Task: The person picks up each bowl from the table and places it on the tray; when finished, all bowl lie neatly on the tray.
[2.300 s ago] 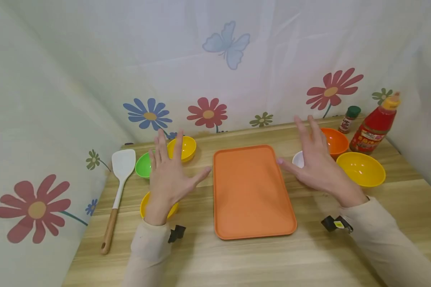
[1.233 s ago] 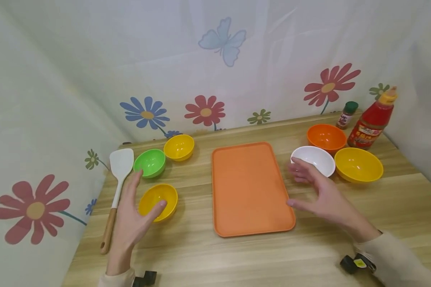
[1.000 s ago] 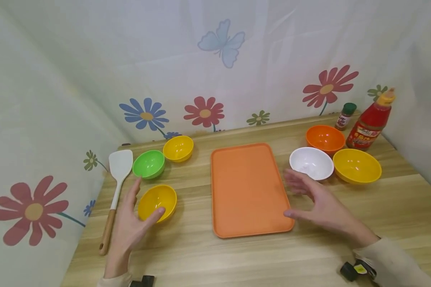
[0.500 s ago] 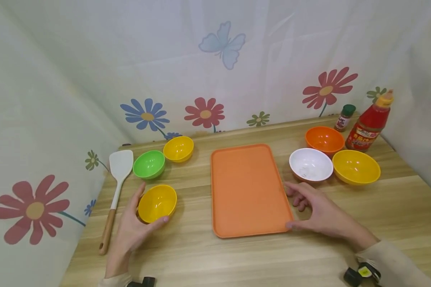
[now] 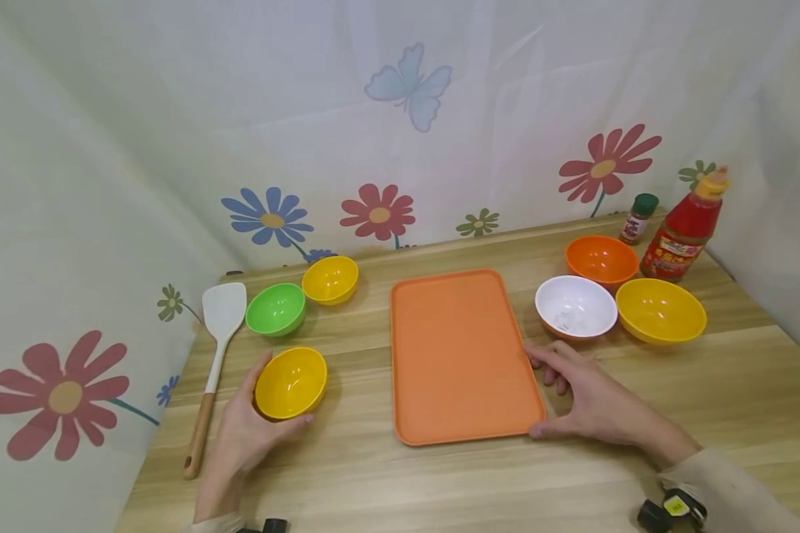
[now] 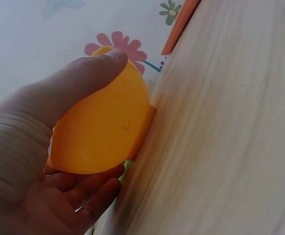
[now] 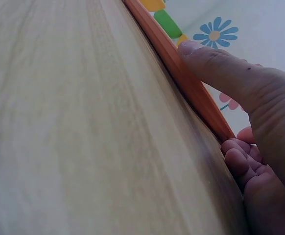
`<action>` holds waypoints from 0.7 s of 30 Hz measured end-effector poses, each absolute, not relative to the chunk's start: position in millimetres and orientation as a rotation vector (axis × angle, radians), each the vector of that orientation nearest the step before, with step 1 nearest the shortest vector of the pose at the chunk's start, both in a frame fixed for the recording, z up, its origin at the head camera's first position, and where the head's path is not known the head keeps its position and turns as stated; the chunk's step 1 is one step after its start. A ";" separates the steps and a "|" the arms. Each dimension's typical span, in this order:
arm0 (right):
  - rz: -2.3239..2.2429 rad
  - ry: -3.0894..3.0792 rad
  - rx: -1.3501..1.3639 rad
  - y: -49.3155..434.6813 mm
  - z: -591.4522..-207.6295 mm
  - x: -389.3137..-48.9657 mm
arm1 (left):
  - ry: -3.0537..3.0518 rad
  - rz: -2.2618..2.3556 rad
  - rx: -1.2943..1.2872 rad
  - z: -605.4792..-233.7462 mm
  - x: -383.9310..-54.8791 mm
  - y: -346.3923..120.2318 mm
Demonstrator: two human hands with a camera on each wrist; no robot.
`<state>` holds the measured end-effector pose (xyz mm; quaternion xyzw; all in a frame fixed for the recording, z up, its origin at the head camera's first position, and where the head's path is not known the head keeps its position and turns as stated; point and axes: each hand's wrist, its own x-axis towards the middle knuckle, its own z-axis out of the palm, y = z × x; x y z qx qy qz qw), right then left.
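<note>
My left hand (image 5: 243, 429) is curled round the near yellow bowl (image 5: 292, 383), with the thumb at its near side and the fingers on its left. In the left wrist view, the thumb lies along the bowl's rim (image 6: 103, 122) and the fingertips reach its other side. My right hand (image 5: 590, 396) grips the right edge of an orange tray (image 5: 463, 355). Its thumb sits by the near right corner and its bent fingers are farther up that edge. In the right wrist view, the thumb touches the tray's side (image 7: 191, 83).
A white spatula (image 5: 221, 326) with a wooden handle lies at left. Behind the held bowl stand a green bowl (image 5: 275, 309) and a small yellow bowl (image 5: 330, 280). At right are a white bowl (image 5: 575, 306), orange bowl (image 5: 601, 259), larger yellow bowl (image 5: 660, 311), spice jar (image 5: 637, 218) and red sauce bottle (image 5: 683, 233).
Both hands, earlier spread in the air, have come down. The left has closed round the near yellow bowl, and the right has reached the tray's right edge. Bowl and tray stay in place.
</note>
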<state>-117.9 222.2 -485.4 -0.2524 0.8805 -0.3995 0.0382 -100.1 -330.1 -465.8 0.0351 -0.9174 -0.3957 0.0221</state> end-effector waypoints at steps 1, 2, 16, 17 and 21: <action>-1.226 2.704 -0.778 221.7 -485.7 -118.2 | -2.838 -1.226 0.124 -465.9 -99.6 -330.5; -1.227 2.706 -0.781 221.1 -486.1 -118.5 | -2.832 -1.232 0.139 -465.8 -99.3 -330.8; -1.239 2.701 -0.767 220.3 -485.1 -116.2 | -2.740 -1.431 0.160 -456.7 -102.1 -323.0; -1.235 2.703 -0.763 220.6 -484.8 -116.2 | -2.734 -1.435 0.146 -454.9 -103.1 -321.1; -1.223 2.707 -0.759 220.8 -484.7 -117.0 | -2.702 -1.500 0.093 -447.8 -108.3 -312.9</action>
